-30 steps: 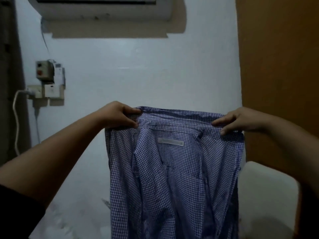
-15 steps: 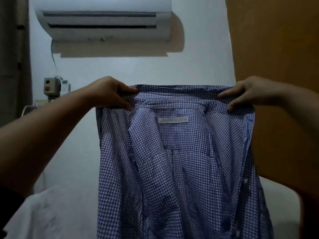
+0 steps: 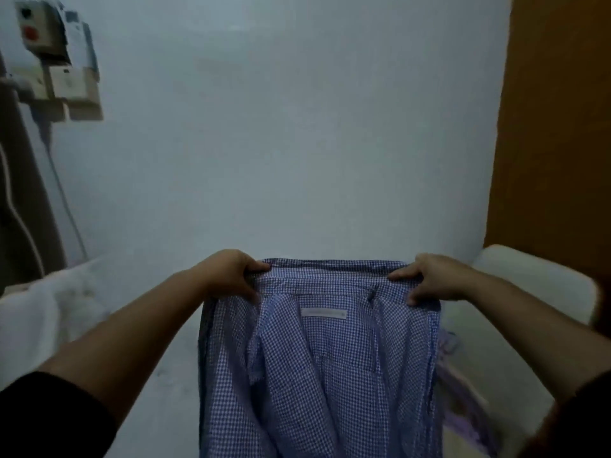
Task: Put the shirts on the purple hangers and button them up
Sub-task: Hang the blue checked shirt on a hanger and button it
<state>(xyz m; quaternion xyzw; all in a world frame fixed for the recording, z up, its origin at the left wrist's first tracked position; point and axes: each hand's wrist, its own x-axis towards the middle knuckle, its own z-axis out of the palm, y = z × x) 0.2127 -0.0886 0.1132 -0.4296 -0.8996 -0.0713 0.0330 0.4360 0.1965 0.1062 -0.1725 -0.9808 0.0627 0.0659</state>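
Head cam is looking forward and a bit down, with both arms stretched out in front. The left hand (image 3: 231, 276) pinches the top edge of a blue-and-white checked shirt (image 3: 317, 368) near one shoulder, thumb on the near side and fingers curled over the fabric. The right hand (image 3: 429, 279) does the same at the other shoulder, fingers wrapped over the collar edge, so both hands have a firm hold on the cloth and nothing else. The shirt hangs down between them with its inside facing the camera; you can see the pale neck label (image 3: 324, 314) just under the collar, roughly midway between the hands. The lower part runs off the bottom of the picture. Behind it is a pale wall (image 3: 281, 143), with an electrical box (image 3: 49, 57) mounted up in the left corner and a cable (image 3: 66, 200) dropping from it. An orange-brown panel (image 3: 558, 127) stands on the right, and something white and padded (image 3: 529, 282) sits below it. There's some purplish stuff (image 3: 463, 391) just right of the shirt, too blurry to say what.
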